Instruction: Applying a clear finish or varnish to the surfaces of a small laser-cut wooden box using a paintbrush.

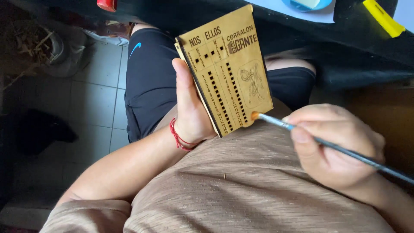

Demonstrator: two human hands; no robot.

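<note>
My left hand (189,108) grips a flat wooden board (228,69) by its left edge and holds it tilted above my lap. The board is tan, with rows of small square holes, engraved lettering and an engraved figure. My right hand (334,144) pinches a thin paintbrush (336,146) with a dark handle. The brush's orange-tinted tip (255,115) touches the board's lower right corner. A red string bracelet (179,137) circles my left wrist.
A dark-covered table edge (302,30) runs across the top, with a yellow tool (383,17) and a blue dish (307,4) on it. Grey floor tiles (92,99) lie at left beside a pot of dry plants (36,43) and a dark shoe (43,129).
</note>
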